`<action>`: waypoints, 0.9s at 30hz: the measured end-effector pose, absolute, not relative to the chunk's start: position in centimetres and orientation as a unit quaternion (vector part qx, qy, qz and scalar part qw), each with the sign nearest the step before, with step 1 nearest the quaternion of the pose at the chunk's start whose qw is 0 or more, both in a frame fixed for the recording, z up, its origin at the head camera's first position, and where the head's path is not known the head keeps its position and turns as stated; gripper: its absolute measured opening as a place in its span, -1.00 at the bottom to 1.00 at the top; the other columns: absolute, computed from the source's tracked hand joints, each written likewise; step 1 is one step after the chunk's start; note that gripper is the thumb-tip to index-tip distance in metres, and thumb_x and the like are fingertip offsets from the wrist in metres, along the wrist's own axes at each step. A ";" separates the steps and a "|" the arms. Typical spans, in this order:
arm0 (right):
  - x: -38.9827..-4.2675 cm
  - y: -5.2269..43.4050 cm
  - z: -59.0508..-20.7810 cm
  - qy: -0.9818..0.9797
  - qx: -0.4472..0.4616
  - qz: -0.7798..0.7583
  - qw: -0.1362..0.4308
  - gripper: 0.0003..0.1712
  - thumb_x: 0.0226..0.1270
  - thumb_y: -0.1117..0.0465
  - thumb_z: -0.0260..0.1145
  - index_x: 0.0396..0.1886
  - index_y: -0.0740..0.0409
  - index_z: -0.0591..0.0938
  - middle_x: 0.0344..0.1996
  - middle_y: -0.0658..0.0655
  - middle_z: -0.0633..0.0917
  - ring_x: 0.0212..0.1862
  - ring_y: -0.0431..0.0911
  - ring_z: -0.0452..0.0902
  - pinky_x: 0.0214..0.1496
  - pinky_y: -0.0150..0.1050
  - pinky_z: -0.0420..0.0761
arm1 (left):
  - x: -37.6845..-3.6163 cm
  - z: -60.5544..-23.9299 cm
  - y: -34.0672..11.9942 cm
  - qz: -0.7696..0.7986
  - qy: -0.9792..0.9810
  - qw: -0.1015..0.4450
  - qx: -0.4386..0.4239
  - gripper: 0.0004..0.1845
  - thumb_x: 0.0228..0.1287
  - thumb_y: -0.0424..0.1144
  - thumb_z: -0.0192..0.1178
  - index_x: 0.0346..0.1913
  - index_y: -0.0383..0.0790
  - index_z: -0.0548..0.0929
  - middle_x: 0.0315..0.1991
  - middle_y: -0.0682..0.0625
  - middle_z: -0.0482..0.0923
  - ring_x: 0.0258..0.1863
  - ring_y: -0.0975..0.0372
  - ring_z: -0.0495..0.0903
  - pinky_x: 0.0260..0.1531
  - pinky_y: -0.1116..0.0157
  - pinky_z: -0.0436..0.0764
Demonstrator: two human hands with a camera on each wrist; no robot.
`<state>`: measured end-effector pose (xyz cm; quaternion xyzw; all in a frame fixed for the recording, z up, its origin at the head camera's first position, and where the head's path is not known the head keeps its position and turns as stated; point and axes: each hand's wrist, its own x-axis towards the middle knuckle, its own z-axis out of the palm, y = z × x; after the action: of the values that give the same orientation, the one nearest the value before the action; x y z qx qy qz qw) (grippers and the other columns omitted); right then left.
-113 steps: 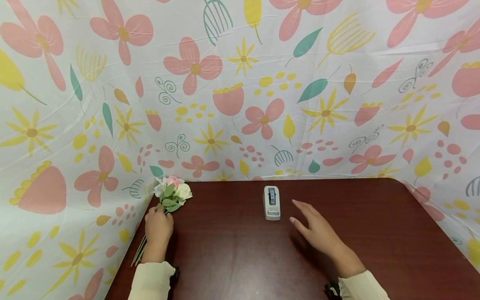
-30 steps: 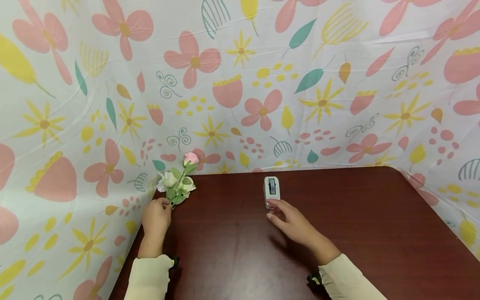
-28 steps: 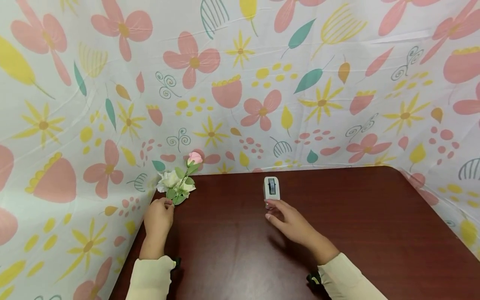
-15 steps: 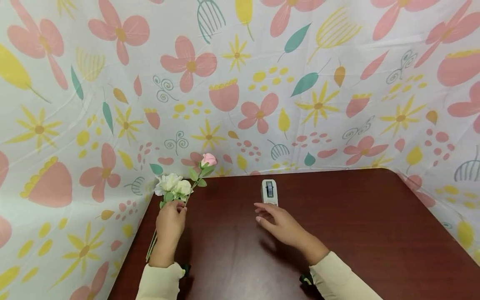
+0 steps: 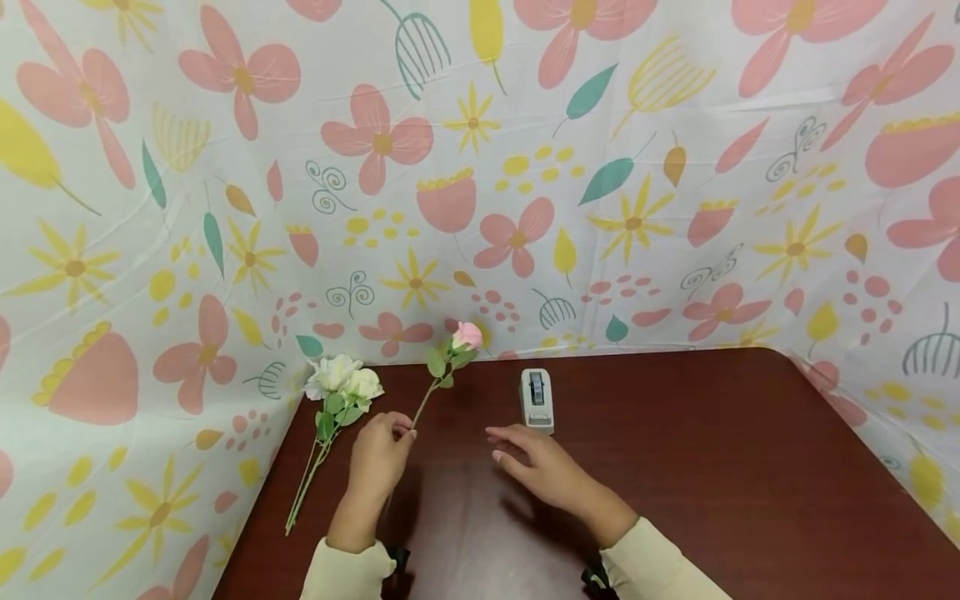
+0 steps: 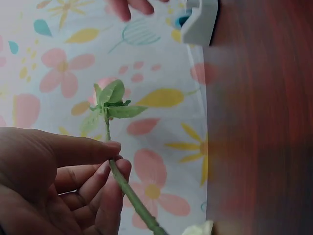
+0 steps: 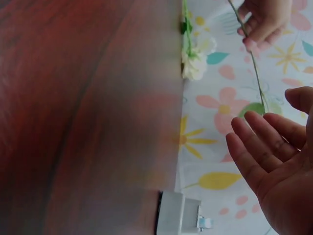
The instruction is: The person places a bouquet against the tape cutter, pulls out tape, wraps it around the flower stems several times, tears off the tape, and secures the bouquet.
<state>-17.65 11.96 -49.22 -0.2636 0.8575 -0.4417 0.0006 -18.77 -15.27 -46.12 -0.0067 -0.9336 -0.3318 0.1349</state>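
Flowers come first at our far left: two white flowers (image 5: 341,379) lie on the dark red table (image 5: 675,467) near its left corner, their stems running back toward us along the table edge and their heads against the flowered cloth (image 5: 150,208) that hangs behind and beside the table. Just to the right of them is our left hand (image 5: 378,454), and it pinches the thin green stem of the pink rose (image 5: 467,335) between thumb and fingers; the left wrist view shows the stem (image 6: 120,181) held between the thumb tip and the curled fingers. The rose is lifted off the table. Its long axis slants from the pinch up and to the right, away from us, so the bud and leaves stand beyond the hand, toward the cloth and toward the tape dispenser (image 5: 537,400).

Further right, our right hand (image 5: 540,467) hovers palm down over the table with its fingers straight and spread, holding nothing; the right wrist view shows the open palm (image 7: 279,161) with the stem just beyond the fingertips. The hand is just in front of the white dispenser, apart from it. Of the two hands, it is the nearer to the dispenser and to the free upper stem.
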 end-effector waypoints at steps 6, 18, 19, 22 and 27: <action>-17.4 11.1 -50.0 0.839 -0.276 -0.470 -0.006 -0.52 0.54 0.05 0.23 0.36 0.04 0.53 0.10 0.13 0.70 0.05 -0.14 0.67 0.14 -0.15 0.66 | -18.6 -46.4 -13.3 -0.339 -0.929 0.145 -0.025 -0.93 0.22 -0.33 0.40 -0.33 -0.16 0.68 -0.41 0.04 0.59 -0.43 0.25 0.52 -0.34 0.27 0.48; -17.2 10.8 -50.6 0.794 -0.235 -0.560 0.014 -0.52 0.55 0.11 0.21 0.37 0.13 0.51 0.08 0.29 0.72 0.05 -0.05 0.70 0.07 -0.26 0.68 | -16.9 -46.3 -9.7 -0.351 -0.924 0.126 -0.083 -0.90 0.22 -0.31 0.42 -0.35 -0.11 0.67 -0.42 0.12 0.56 -0.46 0.34 0.51 -0.41 0.39 0.47; -17.2 10.8 -50.7 0.786 -0.229 -0.574 0.020 -0.53 0.56 0.12 0.20 0.37 0.16 0.50 0.09 0.33 0.70 0.04 -0.03 0.70 0.07 -0.24 0.68 | -16.8 -46.4 -9.5 -0.352 -0.923 0.126 -0.089 -0.90 0.22 -0.31 0.42 -0.35 -0.11 0.67 -0.42 0.11 0.56 -0.46 0.34 0.51 -0.42 0.40 0.47; -17.1 11.0 -50.9 0.757 -0.217 -0.616 0.033 -0.53 0.58 0.15 0.16 0.37 0.25 0.48 0.09 0.44 0.67 0.00 0.01 0.72 0.05 -0.17 0.71 | -16.5 -46.6 -8.9 -0.346 -0.924 0.121 -0.110 -0.90 0.22 -0.32 0.41 -0.35 -0.12 0.67 -0.42 0.10 0.55 -0.47 0.34 0.50 -0.44 0.43 0.47; -17.1 11.3 -51.3 0.708 -0.200 -0.677 0.038 -0.51 0.62 0.20 0.08 0.37 0.42 0.40 0.08 0.54 0.63 -0.05 -0.04 0.75 0.00 -0.12 0.73 | -16.3 -47.1 -7.9 -0.326 -0.929 0.113 -0.134 -0.88 0.21 -0.31 0.43 -0.36 -0.11 0.66 -0.44 0.11 0.53 -0.46 0.35 0.49 -0.43 0.44 0.46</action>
<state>-17.14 11.32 -51.25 -0.1999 0.7076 -0.6767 0.0380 -16.29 -7.95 -47.06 -0.1345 -0.9288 -0.3261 0.1131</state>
